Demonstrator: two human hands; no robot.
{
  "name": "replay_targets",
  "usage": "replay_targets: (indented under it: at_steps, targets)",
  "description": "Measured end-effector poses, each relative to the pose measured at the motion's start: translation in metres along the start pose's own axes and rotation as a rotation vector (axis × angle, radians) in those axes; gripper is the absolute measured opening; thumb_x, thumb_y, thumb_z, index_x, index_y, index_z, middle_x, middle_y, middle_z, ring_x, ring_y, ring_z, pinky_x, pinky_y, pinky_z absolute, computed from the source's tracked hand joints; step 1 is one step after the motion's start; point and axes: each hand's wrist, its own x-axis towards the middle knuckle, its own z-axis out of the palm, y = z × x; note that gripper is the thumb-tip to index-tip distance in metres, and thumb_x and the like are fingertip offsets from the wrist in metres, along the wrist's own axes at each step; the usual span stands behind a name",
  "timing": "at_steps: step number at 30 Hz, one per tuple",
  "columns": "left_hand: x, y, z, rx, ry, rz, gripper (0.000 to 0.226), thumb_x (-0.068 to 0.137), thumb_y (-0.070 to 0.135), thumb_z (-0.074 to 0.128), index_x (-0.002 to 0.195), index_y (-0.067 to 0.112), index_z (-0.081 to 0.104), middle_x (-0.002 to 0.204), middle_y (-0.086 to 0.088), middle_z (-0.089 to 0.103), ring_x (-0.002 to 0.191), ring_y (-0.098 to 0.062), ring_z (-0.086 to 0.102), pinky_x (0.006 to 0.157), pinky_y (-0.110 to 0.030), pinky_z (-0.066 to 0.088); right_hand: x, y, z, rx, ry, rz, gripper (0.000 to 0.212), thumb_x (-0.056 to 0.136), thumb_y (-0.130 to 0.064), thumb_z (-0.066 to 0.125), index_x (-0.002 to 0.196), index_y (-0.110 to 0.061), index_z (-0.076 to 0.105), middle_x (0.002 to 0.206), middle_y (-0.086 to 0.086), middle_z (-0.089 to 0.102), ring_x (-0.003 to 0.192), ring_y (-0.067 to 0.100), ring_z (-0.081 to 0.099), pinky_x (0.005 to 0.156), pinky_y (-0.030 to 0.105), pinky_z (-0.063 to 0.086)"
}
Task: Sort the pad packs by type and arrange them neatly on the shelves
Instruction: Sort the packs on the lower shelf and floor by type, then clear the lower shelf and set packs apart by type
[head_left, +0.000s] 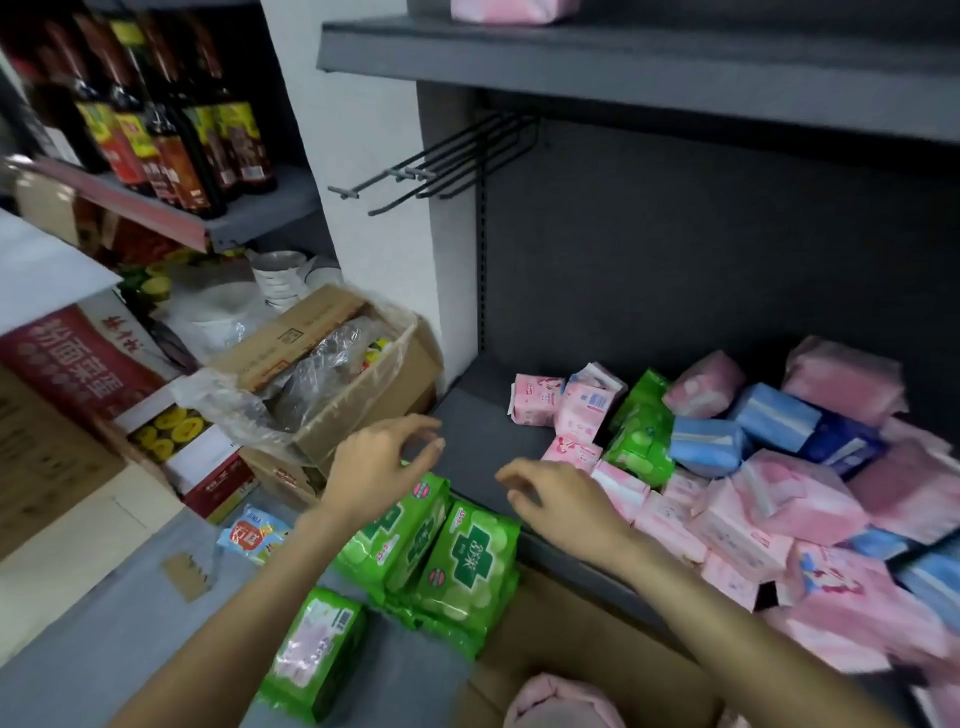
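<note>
A jumble of pad packs fills the right part of the low dark shelf (478, 431): pink packs (800, 493), blue packs (706, 447) and green packs (641, 441). Two green packs (467, 561) stand side by side below the shelf's front edge, and a third green pack (317, 649) lies on the floor nearer me. My left hand (379, 467) hovers above the standing green packs with fingers loosely curled, holding nothing. My right hand (561, 499) hangs over the shelf edge beside the pink packs, fingers relaxed and empty.
An open cardboard box (343, 384) with plastic wrap stands left of the shelf. Sauce bottles (171, 130) fill a rack at upper left. Metal hooks (441, 161) jut out under the upper shelf (623, 67), which carries a pink pack (509, 10). Flat cardboard (587, 654) lies below.
</note>
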Motion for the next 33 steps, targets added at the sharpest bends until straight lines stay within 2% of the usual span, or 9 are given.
replay_targets:
  at_steps: [7, 11, 14, 16, 20, 23, 27, 30, 33]
  targets:
    - [0.057, 0.104, -0.1, -0.064, 0.21, 0.584, 0.028, 0.093, 0.038, 0.051, 0.106, 0.022, 0.07, 0.098, 0.013, 0.068, 0.092, -0.008, 0.063, 0.083, -0.028, 0.05, -0.023, -0.045, -0.145, -0.367, 0.385, -0.352, 0.02, 0.089, -0.032, 0.051, 0.104, -0.026, 0.063, 0.092, -0.01, 0.063, 0.091, 0.014, 0.057, 0.07, 0.032, 0.047]
    - [0.098, 0.154, -0.147, -0.188, 0.531, 0.769, 0.019, 0.093, 0.019, 0.056, 0.104, 0.01, 0.069, 0.099, 0.006, 0.067, 0.094, -0.013, 0.061, 0.086, -0.024, 0.045, -0.023, -0.066, -0.225, -0.414, 0.754, -0.484, 0.022, 0.087, -0.029, 0.046, 0.098, -0.023, 0.065, 0.086, -0.008, 0.063, 0.081, 0.015, 0.06, 0.063, 0.03, 0.049]
    - [0.134, 0.172, -0.172, -0.244, 0.647, 0.69, 0.023, 0.09, 0.018, 0.06, 0.112, 0.012, 0.064, 0.108, 0.009, 0.062, 0.103, -0.013, 0.056, 0.091, -0.024, 0.043, -0.007, -0.071, -0.271, -0.347, 0.887, -0.478, 0.016, 0.089, -0.02, 0.053, 0.1, -0.02, 0.065, 0.088, -0.007, 0.063, 0.081, 0.013, 0.059, 0.065, 0.031, 0.049]
    - [0.167, 0.177, -0.186, -0.27, 0.623, 0.534, 0.038, 0.088, 0.025, 0.063, 0.125, 0.019, 0.056, 0.121, 0.008, 0.057, 0.114, -0.014, 0.051, 0.095, -0.023, 0.038, 0.012, -0.073, -0.3, -0.318, 0.889, -0.407, 0.021, 0.09, -0.022, 0.056, 0.11, -0.022, 0.063, 0.097, -0.008, 0.062, 0.092, 0.012, 0.058, 0.075, 0.034, 0.05]
    - [0.225, 0.174, -0.196, -0.317, 0.445, 0.163, 0.078, 0.087, 0.046, 0.063, 0.149, 0.018, 0.024, 0.153, -0.001, 0.032, 0.139, -0.019, 0.03, 0.109, -0.029, 0.025, 0.063, -0.084, -0.33, -0.267, 0.667, -0.26, 0.051, 0.091, -0.031, 0.055, 0.139, -0.031, 0.039, 0.13, 0.003, 0.052, 0.117, 0.02, 0.051, 0.096, 0.039, 0.043]
    - [0.25, 0.169, -0.195, -0.372, 0.332, -0.036, 0.076, 0.09, 0.056, 0.051, 0.149, 0.017, 0.025, 0.149, -0.007, 0.038, 0.136, -0.027, 0.036, 0.106, -0.037, 0.03, 0.101, -0.101, -0.336, -0.076, 0.46, -0.175, 0.064, 0.097, -0.034, 0.048, 0.151, -0.031, 0.014, 0.142, 0.014, 0.044, 0.128, 0.028, 0.044, 0.101, 0.032, 0.035]
    - [0.253, 0.177, -0.188, -0.503, 0.346, 0.023, 0.042, 0.094, 0.055, 0.044, 0.122, 0.025, 0.051, 0.121, 0.002, 0.06, 0.115, -0.02, 0.053, 0.093, -0.032, 0.039, 0.121, -0.108, -0.333, 0.04, 0.37, -0.121, 0.057, 0.102, -0.033, 0.034, 0.152, -0.022, 0.01, 0.148, 0.015, 0.037, 0.132, 0.027, 0.039, 0.096, 0.026, 0.03]
    - [0.238, 0.195, -0.182, -0.692, 0.382, 0.178, 0.029, 0.096, 0.046, 0.047, 0.119, 0.031, 0.054, 0.116, 0.012, 0.061, 0.111, -0.008, 0.056, 0.096, -0.027, 0.042, 0.107, -0.101, -0.329, 0.105, 0.517, -0.163, 0.059, 0.097, -0.033, 0.049, 0.149, -0.022, 0.022, 0.144, 0.009, 0.042, 0.126, 0.022, 0.044, 0.09, 0.022, 0.031]
    - [0.211, 0.216, -0.171, -0.878, 0.396, 0.337, 0.024, 0.093, 0.041, 0.049, 0.116, 0.037, 0.057, 0.12, 0.013, 0.061, 0.115, -0.005, 0.056, 0.102, -0.038, 0.045, 0.068, -0.093, -0.324, 0.235, 0.701, -0.252, 0.063, 0.086, -0.038, 0.065, 0.14, -0.03, 0.034, 0.138, 0.003, 0.041, 0.12, 0.015, 0.045, 0.091, 0.024, 0.038]
